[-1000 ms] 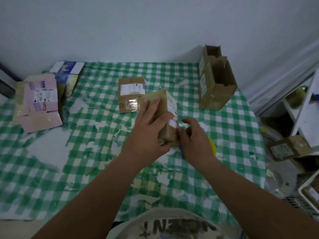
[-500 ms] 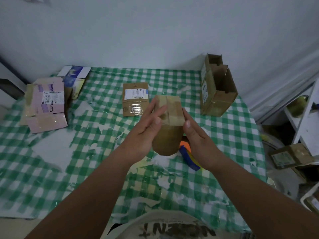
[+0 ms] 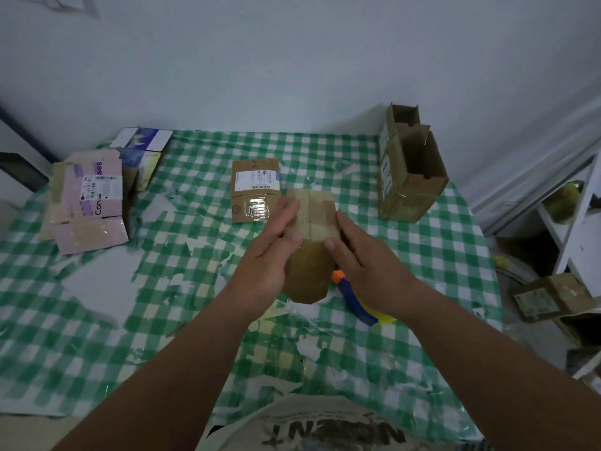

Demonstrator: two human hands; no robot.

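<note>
I hold a small brown cardboard box (image 3: 310, 255) above the middle of the table, its taped top face turned toward me. My left hand (image 3: 270, 252) grips its left side, fingers stretched along the edge and thumb on the front face. My right hand (image 3: 367, 262) grips the right side with the thumb on the front; its fingers are hidden behind the box. A blue, orange and yellow cutter (image 3: 356, 299) lies on the cloth just below my right hand.
The table wears a torn green chequered cloth (image 3: 201, 307). A flat labelled parcel (image 3: 255, 190) lies behind the held box. An open brown carton (image 3: 409, 167) stands at the back right, and pink and blue flattened boxes (image 3: 91, 200) lie back left. A shelf and another box (image 3: 553, 296) stand right of the table.
The small box has gone from resting on the table to being lifted and turned, so its taped face points up. My right hand moved from its lower corner to its right side.
</note>
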